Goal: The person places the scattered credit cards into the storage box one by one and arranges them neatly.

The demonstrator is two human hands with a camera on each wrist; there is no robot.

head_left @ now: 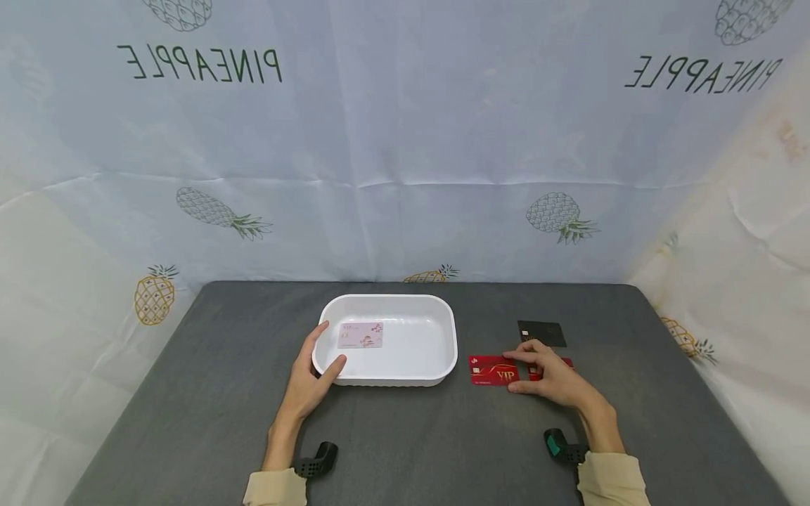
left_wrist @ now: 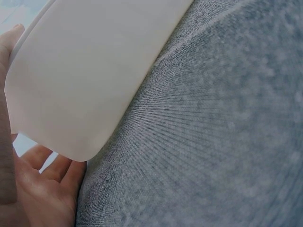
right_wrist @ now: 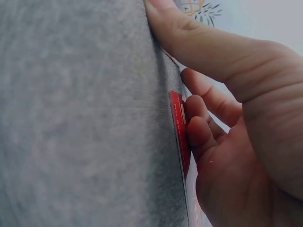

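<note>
On the table stands a white plastic tray (head_left: 418, 344), a pink VIP card (head_left: 361, 335) lying flat inside its left half. My left hand (head_left: 308, 379) grips the tray's left end, thumb at the front rim and fingers along the side; the left wrist view shows the tray's outer wall (left_wrist: 80, 80) beside the palm. To the right of the tray, my right hand (head_left: 549, 372) pinches a red VIP card (head_left: 487, 370) at its right end, thumb by the lower edge. Beneath that hand lies a second red card (right_wrist: 179, 123), partly covered.
A black card (head_left: 544, 333) lies behind my right hand. Grey cloth covers the table (head_left: 405, 443). Pale curtains with pineapple prints (head_left: 405, 140) hang behind it and at both sides. Each wrist wears a black band (head_left: 316, 460).
</note>
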